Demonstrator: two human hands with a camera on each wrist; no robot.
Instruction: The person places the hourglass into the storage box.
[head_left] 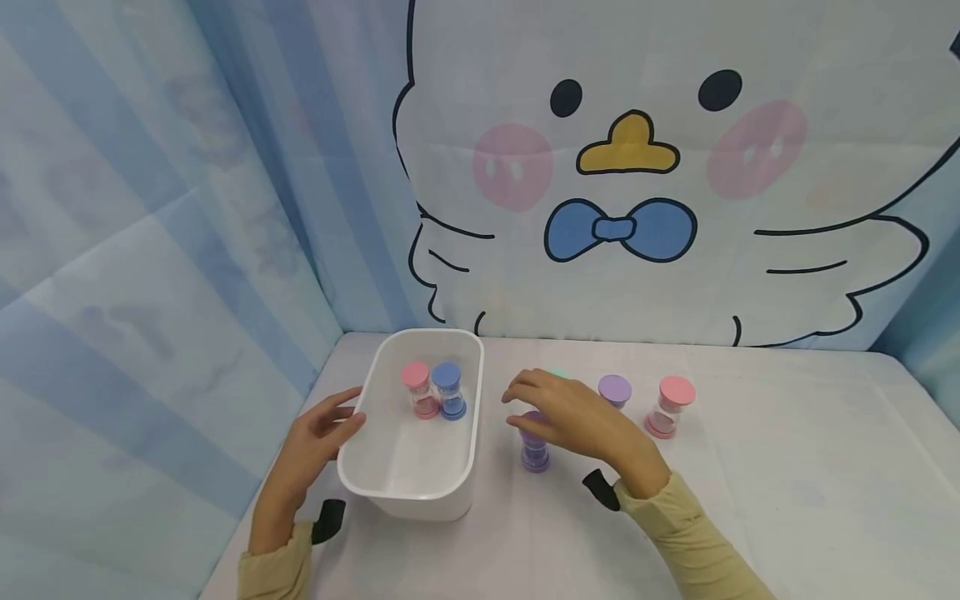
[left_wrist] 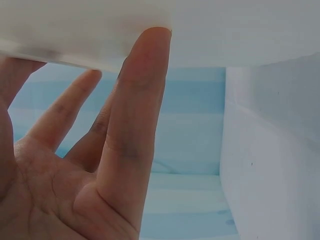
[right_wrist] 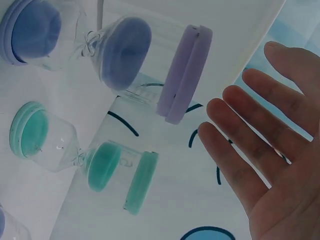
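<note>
My left hand rests its extended fingertips against the left side of a white plastic bin. The left wrist view shows those fingers touching the bin's wall. Inside the bin stand a pink sand timer and a blue sand timer. Right of the bin, my right hand hovers with loosely extended fingers and holds nothing. Partly hidden under it is an upright purple sand timer. In the right wrist view this purple timer's cap is close to the fingertips but apart from them.
Behind the right hand, a green sand timer is mostly hidden in the head view. Another purple sand timer and a pink one stand farther right on the white table. A printed curtain hangs along the back.
</note>
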